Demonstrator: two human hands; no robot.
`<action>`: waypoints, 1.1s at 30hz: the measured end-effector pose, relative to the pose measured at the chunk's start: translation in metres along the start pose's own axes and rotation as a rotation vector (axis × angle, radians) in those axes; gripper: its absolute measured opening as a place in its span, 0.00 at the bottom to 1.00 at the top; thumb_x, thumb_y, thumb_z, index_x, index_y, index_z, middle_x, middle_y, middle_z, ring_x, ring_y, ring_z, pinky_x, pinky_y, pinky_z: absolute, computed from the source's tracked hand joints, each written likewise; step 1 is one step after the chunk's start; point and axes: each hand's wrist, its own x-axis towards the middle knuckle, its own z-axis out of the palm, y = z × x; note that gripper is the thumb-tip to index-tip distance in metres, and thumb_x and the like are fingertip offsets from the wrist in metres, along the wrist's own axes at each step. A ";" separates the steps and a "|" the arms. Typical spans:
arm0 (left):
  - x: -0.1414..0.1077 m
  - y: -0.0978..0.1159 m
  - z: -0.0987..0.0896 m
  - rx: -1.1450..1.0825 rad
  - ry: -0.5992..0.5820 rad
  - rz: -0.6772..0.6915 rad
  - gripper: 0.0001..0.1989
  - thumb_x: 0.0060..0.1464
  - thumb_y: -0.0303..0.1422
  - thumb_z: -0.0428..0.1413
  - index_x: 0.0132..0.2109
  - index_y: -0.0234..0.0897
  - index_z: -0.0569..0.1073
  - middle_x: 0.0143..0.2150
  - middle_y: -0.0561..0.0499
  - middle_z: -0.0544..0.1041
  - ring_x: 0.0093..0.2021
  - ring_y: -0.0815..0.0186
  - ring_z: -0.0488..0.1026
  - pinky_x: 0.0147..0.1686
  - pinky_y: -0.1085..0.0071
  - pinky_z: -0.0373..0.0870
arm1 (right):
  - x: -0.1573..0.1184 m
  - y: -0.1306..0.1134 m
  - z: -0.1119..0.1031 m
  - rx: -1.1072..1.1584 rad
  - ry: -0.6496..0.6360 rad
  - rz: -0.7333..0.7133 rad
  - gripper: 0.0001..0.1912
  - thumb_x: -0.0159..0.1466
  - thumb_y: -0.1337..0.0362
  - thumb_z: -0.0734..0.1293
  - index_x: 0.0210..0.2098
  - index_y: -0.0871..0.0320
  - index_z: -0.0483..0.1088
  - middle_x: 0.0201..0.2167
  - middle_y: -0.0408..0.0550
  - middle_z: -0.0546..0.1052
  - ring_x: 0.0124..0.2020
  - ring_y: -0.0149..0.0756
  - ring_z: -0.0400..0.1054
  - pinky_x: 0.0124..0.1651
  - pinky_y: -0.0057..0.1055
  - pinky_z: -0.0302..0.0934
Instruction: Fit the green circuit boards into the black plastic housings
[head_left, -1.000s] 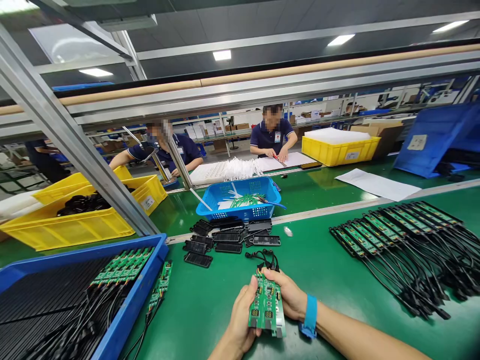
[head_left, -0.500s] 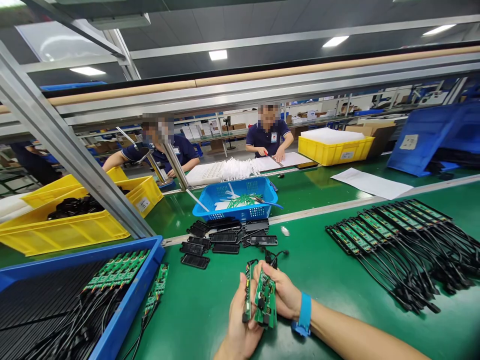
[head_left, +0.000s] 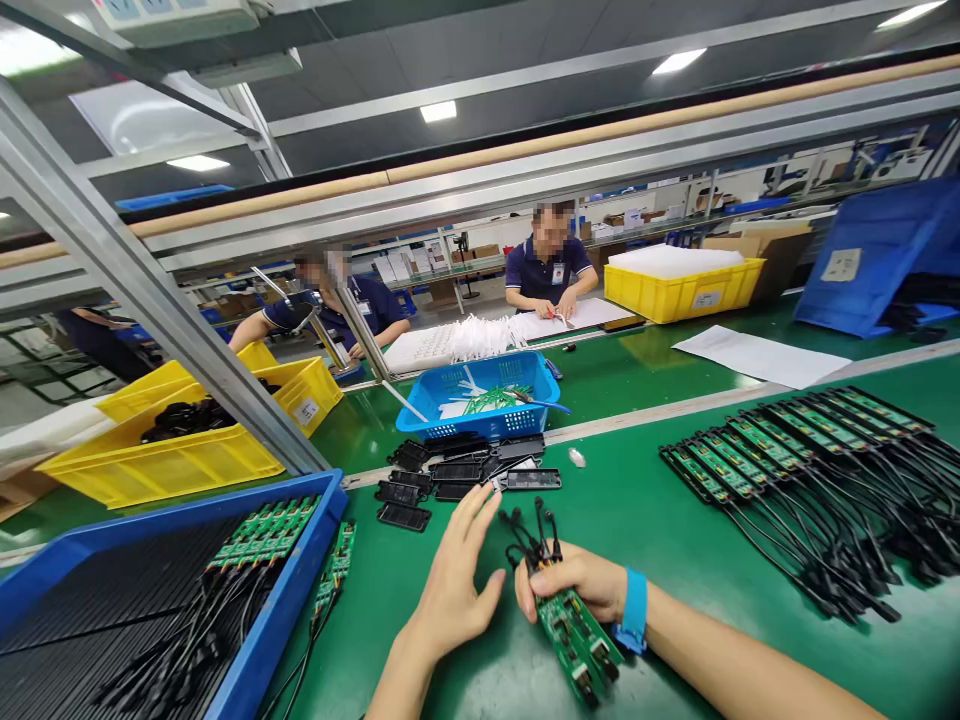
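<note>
My right hand (head_left: 574, 582), with a blue band at the wrist, grips green circuit boards (head_left: 571, 640) with short black cables rising from their far end. How many boards are stacked there I cannot tell. To the left, my left hand (head_left: 459, 575) holds nothing, its fingers stretched toward the black plastic cases (head_left: 459, 470) piled near the bench's middle. Its fingertips overlap the nearest cases in the picture; whether they touch is unclear. Another green board (head_left: 339, 565) with cables lies beside the blue tray.
A blue tray (head_left: 334, 520) on the left bears boards and cables. On the right lie rows of cased boards (head_left: 772, 450). Behind the cases stands a blue basket (head_left: 480, 420). Yellow bins (head_left: 161, 470), a metal post (head_left: 187, 320) and two seated co-workers (head_left: 551, 265) are farther back.
My left hand has let go of the boards and reached forward, opening its fingers. My right hand now holds the boards alone, tilted down to the right. The camera view has shifted slightly.
</note>
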 end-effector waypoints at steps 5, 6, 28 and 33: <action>0.000 0.022 0.004 0.005 -0.366 0.057 0.28 0.52 0.23 0.51 0.60 0.46 0.66 0.53 0.45 0.75 0.57 0.53 0.67 0.61 0.58 0.48 | -0.009 -0.001 0.013 -0.073 -0.372 0.261 0.16 0.45 0.55 0.74 0.21 0.65 0.75 0.17 0.43 0.72 0.18 0.27 0.61 0.25 0.24 0.53; -0.001 0.026 0.001 0.023 -0.449 0.022 0.24 0.53 0.24 0.50 0.56 0.45 0.71 0.44 0.46 0.79 0.47 0.56 0.74 0.56 0.62 0.57 | -0.011 0.000 0.013 -0.086 -0.405 0.288 0.17 0.45 0.54 0.74 0.21 0.65 0.75 0.17 0.43 0.72 0.18 0.26 0.61 0.25 0.24 0.54; -0.070 -0.006 -0.118 1.021 -0.056 -0.990 0.16 0.42 0.28 0.63 0.41 0.31 0.74 0.39 0.37 0.78 0.41 0.50 0.76 0.36 0.66 0.67 | -0.001 0.008 -0.009 -0.032 0.140 0.048 0.16 0.57 0.55 0.70 0.41 0.58 0.76 0.33 0.46 0.72 0.33 0.30 0.62 0.39 0.29 0.59; -0.058 -0.008 -0.132 1.074 -0.029 -0.972 0.15 0.53 0.37 0.57 0.48 0.37 0.73 0.41 0.43 0.79 0.44 0.56 0.75 0.41 0.66 0.68 | 0.001 0.011 -0.013 -0.045 0.134 0.052 0.16 0.56 0.56 0.72 0.40 0.59 0.76 0.31 0.45 0.72 0.31 0.27 0.62 0.37 0.27 0.57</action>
